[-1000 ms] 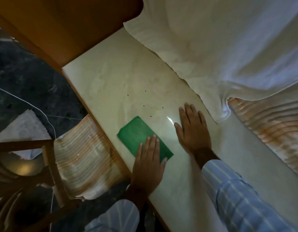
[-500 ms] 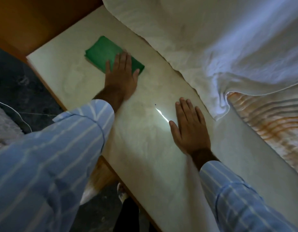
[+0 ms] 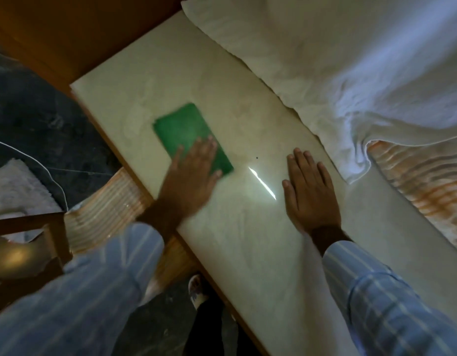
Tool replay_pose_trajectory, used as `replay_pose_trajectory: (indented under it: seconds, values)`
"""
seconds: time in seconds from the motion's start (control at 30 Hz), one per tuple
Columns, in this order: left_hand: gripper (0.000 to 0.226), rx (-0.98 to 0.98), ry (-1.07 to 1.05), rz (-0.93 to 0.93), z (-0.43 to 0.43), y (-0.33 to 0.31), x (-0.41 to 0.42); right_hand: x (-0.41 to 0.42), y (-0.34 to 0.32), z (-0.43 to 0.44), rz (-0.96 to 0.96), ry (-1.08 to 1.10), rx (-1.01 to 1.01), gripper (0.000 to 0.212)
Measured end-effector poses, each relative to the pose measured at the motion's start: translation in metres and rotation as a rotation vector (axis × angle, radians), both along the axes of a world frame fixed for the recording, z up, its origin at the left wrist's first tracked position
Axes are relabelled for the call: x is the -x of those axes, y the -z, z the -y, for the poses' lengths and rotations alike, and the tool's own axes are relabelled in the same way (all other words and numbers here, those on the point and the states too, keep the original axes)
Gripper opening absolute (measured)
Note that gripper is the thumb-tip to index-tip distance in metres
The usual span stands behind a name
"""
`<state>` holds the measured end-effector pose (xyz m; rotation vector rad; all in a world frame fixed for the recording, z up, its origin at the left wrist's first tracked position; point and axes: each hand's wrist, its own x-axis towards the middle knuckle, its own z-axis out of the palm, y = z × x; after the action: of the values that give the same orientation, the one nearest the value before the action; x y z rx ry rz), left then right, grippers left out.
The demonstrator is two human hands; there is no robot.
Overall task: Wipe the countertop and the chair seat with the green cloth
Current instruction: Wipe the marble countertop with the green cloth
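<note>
A folded green cloth (image 3: 186,134) lies flat on the pale marble countertop (image 3: 248,240), near its left edge. My left hand (image 3: 191,178) presses flat on the cloth's near end, fingers spread over it and blurred by motion. My right hand (image 3: 309,194) rests palm down on the bare countertop to the right, holding nothing. A small dark speck (image 3: 257,158) sits on the counter between the two hands. The wooden chair (image 3: 42,242) stands at the lower left beside the counter; its seat is mostly hidden behind my left sleeve.
A white sheet (image 3: 338,73) drapes over the counter's far side, with a striped orange-and-white fabric (image 3: 422,181) under it at the right. More striped fabric (image 3: 111,204) hangs beside the chair. A wooden cabinet (image 3: 81,34) stands at the counter's far end. Dark floor and a thin cord (image 3: 29,155) lie to the left.
My left hand has slid the green cloth from the counter's far end back toward me and toward the left edge. My right hand has stayed flat in place.
</note>
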<state>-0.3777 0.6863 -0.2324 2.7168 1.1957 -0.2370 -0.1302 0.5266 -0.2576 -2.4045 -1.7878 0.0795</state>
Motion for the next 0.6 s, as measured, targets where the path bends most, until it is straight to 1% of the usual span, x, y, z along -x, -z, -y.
replay_pose_trajectory:
  seconds: [0.07,0.17,0.27,0.3,0.37,0.4,0.5,0.53,0.57,0.6]
  values:
    - [0.067,0.0,-0.178,0.024,-0.051,0.0,0.006,0.0,0.001,0.0,0.002,0.003,0.0,0.06]
    - [0.067,-0.02,-0.305,0.029,-0.099,0.001,0.003,-0.001,0.002,0.0,0.001,0.002,-0.005,0.059]
    - [0.066,-0.036,-0.413,0.054,-0.096,0.002,-0.022,-0.001,0.001,0.001,-0.023,0.026,-0.016,0.059]
    - [0.066,-0.035,-0.411,0.069,-0.086,0.002,-0.032,0.0,0.001,0.001,-0.033,0.033,-0.019,0.059]
    - [0.065,-0.026,-0.301,0.08,-0.052,0.0,-0.05,0.0,-0.001,0.0,-0.045,0.04,-0.02,0.059]
    - [0.065,-0.014,-0.194,0.08,-0.031,-0.001,-0.057,0.0,-0.002,0.0,-0.05,0.041,-0.018,0.059]
    - [0.068,-0.022,0.25,0.037,0.021,0.0,-0.051,0.001,-0.003,0.0,-0.054,0.042,-0.006,0.06]
    - [0.069,-0.006,0.371,0.022,0.014,-0.001,-0.043,0.001,-0.003,0.0,-0.054,0.04,-0.003,0.06]
    - [0.069,-0.01,0.43,0.022,-0.001,-0.001,-0.037,0.0,-0.002,0.0,-0.053,0.038,-0.001,0.06]
    - [0.069,-0.017,0.41,0.021,-0.021,-0.002,-0.034,0.0,-0.002,0.0,-0.05,0.037,0.0,0.06]
